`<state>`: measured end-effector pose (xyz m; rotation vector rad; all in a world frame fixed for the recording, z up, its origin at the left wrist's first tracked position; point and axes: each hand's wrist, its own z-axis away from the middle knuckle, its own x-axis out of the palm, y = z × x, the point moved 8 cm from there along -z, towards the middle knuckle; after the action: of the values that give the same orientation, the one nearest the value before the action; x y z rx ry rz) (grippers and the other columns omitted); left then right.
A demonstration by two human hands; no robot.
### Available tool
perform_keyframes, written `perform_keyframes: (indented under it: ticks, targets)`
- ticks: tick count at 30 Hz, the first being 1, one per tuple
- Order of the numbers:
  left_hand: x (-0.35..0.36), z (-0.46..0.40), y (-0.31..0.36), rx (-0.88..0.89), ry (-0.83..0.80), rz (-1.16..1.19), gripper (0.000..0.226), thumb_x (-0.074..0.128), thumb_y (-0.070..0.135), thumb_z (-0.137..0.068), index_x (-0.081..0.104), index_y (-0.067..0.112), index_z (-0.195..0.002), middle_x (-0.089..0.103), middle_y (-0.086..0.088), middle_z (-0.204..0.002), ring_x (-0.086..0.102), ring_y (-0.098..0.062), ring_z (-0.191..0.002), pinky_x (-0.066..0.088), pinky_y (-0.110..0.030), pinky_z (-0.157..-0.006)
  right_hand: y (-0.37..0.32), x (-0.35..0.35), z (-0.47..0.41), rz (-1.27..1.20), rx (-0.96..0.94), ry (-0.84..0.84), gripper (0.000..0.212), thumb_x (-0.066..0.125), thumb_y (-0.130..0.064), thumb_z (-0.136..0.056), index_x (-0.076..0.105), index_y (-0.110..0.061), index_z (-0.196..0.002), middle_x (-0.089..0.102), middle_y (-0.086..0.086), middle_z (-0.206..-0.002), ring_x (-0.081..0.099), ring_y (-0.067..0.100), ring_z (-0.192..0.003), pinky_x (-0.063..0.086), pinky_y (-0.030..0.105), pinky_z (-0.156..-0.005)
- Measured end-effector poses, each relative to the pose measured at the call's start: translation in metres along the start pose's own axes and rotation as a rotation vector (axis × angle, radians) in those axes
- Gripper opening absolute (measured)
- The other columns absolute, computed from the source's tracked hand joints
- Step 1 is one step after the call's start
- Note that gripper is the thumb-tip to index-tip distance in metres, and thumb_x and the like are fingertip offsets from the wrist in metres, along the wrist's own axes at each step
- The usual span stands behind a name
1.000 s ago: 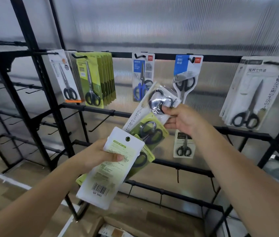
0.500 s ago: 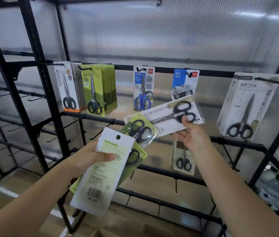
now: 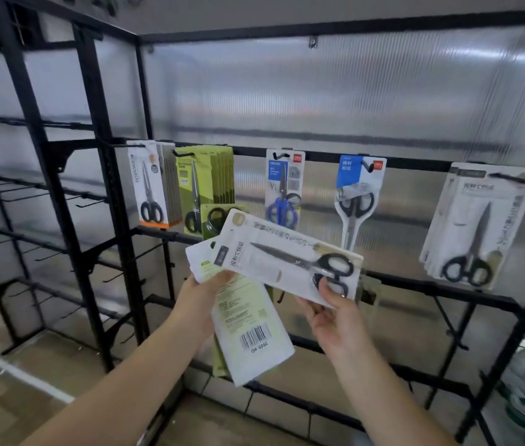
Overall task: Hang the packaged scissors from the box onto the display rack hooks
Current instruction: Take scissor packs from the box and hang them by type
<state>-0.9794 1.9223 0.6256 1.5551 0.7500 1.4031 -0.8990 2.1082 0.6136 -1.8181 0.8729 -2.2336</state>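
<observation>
So the right hand [image 3: 340, 320] has a white scissors pack [image 3: 290, 259] pinched at its handle end, thumb on the front over the black handles and the other fingers curled behind the card. The pack lies nearly flat across, blade tip pointing left and up, and it's held in front of the display rack [image 3: 119, 239], not on any hook. The left hand [image 3: 201, 292] grips a fanned bunch of packs, fingers clamped round their upper part: the front one is a back-facing pack [image 3: 248, 329] with a barcode near the bottom, and a green pack [image 3: 217, 220] sticks up behind it. The white pack overlaps the top of that bunch.

On the top bar there's already a row hanging: an orange-edged white pack [image 3: 150, 188] far left, a stack of green packs [image 3: 206, 185] just beside it, a blue-handled pair [image 3: 282, 191], a blue-card pack [image 3: 357, 194] with the blades pointing down, and a white stack [image 3: 476, 226] off to the right on its own hook [image 3: 521, 181]. Lower bars and the side rack on the left show bare hooks. Can't see the box in this shot
</observation>
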Motion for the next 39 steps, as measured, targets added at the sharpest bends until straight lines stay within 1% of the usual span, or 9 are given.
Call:
perform_keyframes:
  ticks: [3, 8, 12, 19, 22, 25, 27, 35, 39]
  targets:
    - [0.007, 0.003, -0.002, -0.015, -0.009, 0.054, 0.014, 0.055, 0.016, -0.092, 0.062, 0.014, -0.103, 0.073, -0.005, -0.085, 0.07, -0.024, -0.073, 0.054, -0.036, -0.056, 0.016, -0.005, 0.002, -0.059, 0.023, 0.047, 0.012, 0.051, 0.002, -0.09, 0.059, -0.004, -0.083, 0.071, 0.007, -0.065, 0.069, 0.016, -0.057, 0.056, 0.028, -0.047]
    - [0.006, 0.002, -0.008, -0.057, 0.04, 0.082, 0.039, 0.046, 0.05, -0.089, 0.062, 0.018, -0.103, 0.071, -0.005, -0.094, 0.068, -0.024, -0.083, 0.051, -0.037, -0.064, 0.015, -0.008, 0.003, -0.076, 0.018, 0.043, 0.007, 0.056, 0.001, -0.086, 0.059, -0.004, -0.089, 0.072, 0.008, -0.072, 0.071, 0.017, -0.064, 0.058, 0.03, -0.054]
    - [0.019, 0.0, -0.009, -0.038, -0.075, 0.096, 0.032, 0.069, 0.026, -0.069, 0.066, 0.017, -0.099, 0.075, -0.005, -0.086, 0.072, -0.022, -0.073, 0.055, -0.033, -0.051, 0.008, -0.011, 0.013, 0.14, 0.058, -0.038, 0.024, 0.064, -0.006, -0.068, 0.062, -0.007, -0.092, 0.073, 0.006, -0.08, 0.071, 0.016, -0.07, 0.058, 0.028, -0.058]
    - [0.06, -0.001, -0.022, -0.063, -0.234, 0.071, 0.039, 0.069, 0.015, -0.066, 0.065, 0.014, -0.105, 0.074, -0.009, -0.09, 0.072, -0.026, -0.074, 0.056, -0.036, -0.053, -0.07, -0.041, 0.041, 0.39, -0.029, -0.178, 0.047, 0.072, -0.018, -0.069, 0.06, -0.005, -0.113, 0.068, 0.016, -0.103, 0.067, 0.03, -0.088, 0.057, 0.042, -0.072]
    - [0.082, 0.005, -0.033, -0.096, -0.267, 0.037, 0.047, 0.07, 0.014, -0.064, 0.063, 0.011, -0.11, 0.073, -0.011, -0.095, 0.07, -0.03, -0.078, 0.054, -0.039, -0.061, -0.11, -0.054, 0.055, 0.633, -0.145, -0.083, 0.059, 0.076, -0.014, -0.063, 0.055, -0.016, -0.119, 0.07, 0.01, -0.102, 0.068, 0.029, -0.09, 0.058, 0.041, -0.068]
    - [0.114, 0.015, -0.046, -0.143, -0.329, 0.046, 0.03, 0.068, 0.01, -0.07, 0.065, 0.011, -0.101, 0.074, -0.009, -0.087, 0.071, -0.027, -0.073, 0.056, -0.038, -0.056, -0.14, -0.066, 0.068, 0.787, -0.294, 0.063, 0.069, 0.079, 0.007, -0.06, 0.056, -0.033, -0.111, 0.073, -0.005, -0.096, 0.07, 0.017, -0.088, 0.056, 0.035, -0.06]
    - [0.139, 0.025, -0.053, -0.195, -0.383, 0.08, 0.02, 0.065, 0.011, -0.076, 0.064, 0.011, -0.096, 0.074, -0.01, -0.086, 0.071, -0.028, -0.074, 0.057, -0.041, -0.056, -0.154, -0.073, 0.078, 0.771, -0.406, 0.133, 0.062, 0.07, 0.018, -0.066, 0.059, -0.028, -0.107, 0.073, -0.003, -0.094, 0.07, 0.016, -0.086, 0.055, 0.033, -0.06]
    - [0.212, 0.066, -0.068, -0.307, -0.49, 0.149, 0.06, 0.07, 0.002, -0.061, 0.056, 0.0, -0.119, 0.066, -0.021, -0.113, 0.064, -0.039, -0.101, 0.052, -0.055, -0.082, -0.18, -0.108, 0.119, 0.336, -0.738, 0.313, 0.041, 0.057, 0.015, -0.078, 0.051, -0.017, -0.103, 0.068, 0.005, -0.092, 0.068, 0.021, -0.074, 0.054, 0.037, -0.052]
    - [0.215, 0.063, -0.073, -0.302, -0.436, 0.126, 0.043, 0.071, -0.005, -0.066, 0.06, 0.009, -0.106, 0.072, -0.014, -0.102, 0.069, -0.034, -0.089, 0.054, -0.055, -0.079, -0.203, -0.11, 0.141, 0.241, -0.909, 0.372, 0.043, 0.057, 0.015, -0.078, 0.053, -0.025, -0.093, 0.066, 0.002, -0.096, 0.068, 0.013, -0.078, 0.057, 0.032, -0.06]
